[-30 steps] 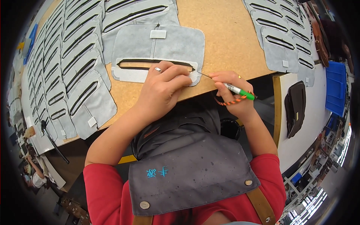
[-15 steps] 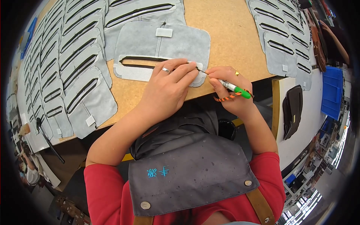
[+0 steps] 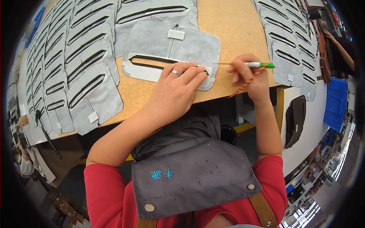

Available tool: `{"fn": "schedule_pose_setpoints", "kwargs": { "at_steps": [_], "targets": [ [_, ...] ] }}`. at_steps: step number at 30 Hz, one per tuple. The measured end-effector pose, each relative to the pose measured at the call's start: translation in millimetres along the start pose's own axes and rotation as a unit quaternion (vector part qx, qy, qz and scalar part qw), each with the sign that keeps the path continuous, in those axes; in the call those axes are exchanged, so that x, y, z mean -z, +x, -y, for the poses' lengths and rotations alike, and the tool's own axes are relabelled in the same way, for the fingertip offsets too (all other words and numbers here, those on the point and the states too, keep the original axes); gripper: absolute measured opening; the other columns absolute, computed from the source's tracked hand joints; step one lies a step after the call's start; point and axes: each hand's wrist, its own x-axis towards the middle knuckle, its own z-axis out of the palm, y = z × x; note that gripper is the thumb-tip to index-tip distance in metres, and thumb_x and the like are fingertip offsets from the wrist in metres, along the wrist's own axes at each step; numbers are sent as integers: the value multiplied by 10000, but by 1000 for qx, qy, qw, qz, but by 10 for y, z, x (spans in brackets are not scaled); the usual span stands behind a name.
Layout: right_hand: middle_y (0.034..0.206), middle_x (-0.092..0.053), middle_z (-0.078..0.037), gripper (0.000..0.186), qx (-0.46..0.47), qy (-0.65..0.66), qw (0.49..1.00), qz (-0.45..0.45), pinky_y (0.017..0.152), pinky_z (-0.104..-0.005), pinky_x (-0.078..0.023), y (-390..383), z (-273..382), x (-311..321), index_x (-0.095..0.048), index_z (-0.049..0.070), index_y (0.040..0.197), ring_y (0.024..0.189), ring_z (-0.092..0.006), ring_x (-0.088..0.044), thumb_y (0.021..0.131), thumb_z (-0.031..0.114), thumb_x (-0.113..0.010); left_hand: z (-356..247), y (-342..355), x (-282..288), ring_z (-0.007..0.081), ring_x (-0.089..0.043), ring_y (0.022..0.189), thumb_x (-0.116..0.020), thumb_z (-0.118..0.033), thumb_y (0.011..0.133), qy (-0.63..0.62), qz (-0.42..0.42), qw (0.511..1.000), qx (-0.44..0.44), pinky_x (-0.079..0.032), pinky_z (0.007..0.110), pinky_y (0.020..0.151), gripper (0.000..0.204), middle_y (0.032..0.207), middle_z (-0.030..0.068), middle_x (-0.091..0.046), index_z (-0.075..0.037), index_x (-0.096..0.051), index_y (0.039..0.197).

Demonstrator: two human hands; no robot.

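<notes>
In front of me lies a grey leather-like panel (image 3: 197, 45) with a long black-edged slot (image 3: 148, 60) and a small white patch near its far edge. My left hand (image 3: 175, 91) presses on its near part, fingers laid together over the right portion of the slot and hiding some of it. Just right of the panel, my right hand (image 3: 249, 76) is closed round a pen-shaped tool (image 3: 256, 65) with a white-and-green handle and a thin metal tip pointing left. An orange-and-black striped cord (image 3: 251, 81) hangs from the handle. The tip's end is blurred.
Overlapping rows of similar slotted grey panels (image 3: 85, 91) cover the left of the board-topped table (image 3: 228, 22); more panels (image 3: 285, 57) lie at right. Beyond the table's right edge are dark leather pieces (image 3: 295, 117) and a blue bin (image 3: 336, 104). Another person's arm (image 3: 340, 45) shows far right.
My right hand has drawn the tool rightward, away from the right end of the slot. My left hand stays pressed on the panel. The whole view has shifted slightly.
</notes>
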Motion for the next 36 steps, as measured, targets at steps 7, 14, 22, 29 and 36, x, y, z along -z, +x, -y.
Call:
{"fn": "schedule_pose_setpoints", "kwargs": {
  "at_steps": [7, 14, 22, 29, 36],
  "targets": [
    [925, -659, -113, 208, 118, 36, 985, -122, 695, -235, -483, -165, -40, -178, -551, -2, 1069, 753, -110, -591, 971, 164, -474, -23, 29, 53, 229, -476, 1141, -555, -14, 746, 17, 34, 999, 13, -324, 381, 941, 450, 1185, 42, -511, -75, -523, 1190],
    [988, -649, -92, 239, 238, -199, 949, -55, 858, -331, -434, -210, -11, -355, -585, 68, 1087, 974, -238, -581, 849, 51, -595, 48, 78, 116, 278, -466, 1141, -537, -28, 783, -132, 3, 985, 114, -316, 388, 950, 423, 1211, 88, -503, -58, -497, 1203],
    [979, -643, -69, 247, 258, -312, 902, -147, 874, -351, -402, -175, -113, -231, -600, 65, 1070, 943, -244, -571, 825, 30, -602, 86, 41, 112, 275, -477, 1125, -550, -41, 805, -99, 18, 992, 79, -336, 383, 919, 306, 1222, 78, -514, -64, -543, 1111],
    [951, -631, -86, 158, 261, -233, 925, -148, 762, -305, -450, -194, 115, -259, -630, 33, 1017, 884, -245, -584, 872, 84, -592, 101, 95, 150, 242, -503, 1062, -557, -40, 793, 10, 63, 998, -10, -359, 367, 868, 335, 1204, 22, -549, -109, -566, 1121],
    [853, -638, -70, 217, 128, -15, 990, -64, 736, -260, -467, -132, 129, -273, -617, -21, 916, 808, -131, -588, 944, 177, -533, 224, 106, 222, 233, -512, 1037, -558, -57, 806, -77, 77, 994, -5, -365, 377, 870, 277, 1192, -6, -559, -100, -577, 1079]
  ]
}}
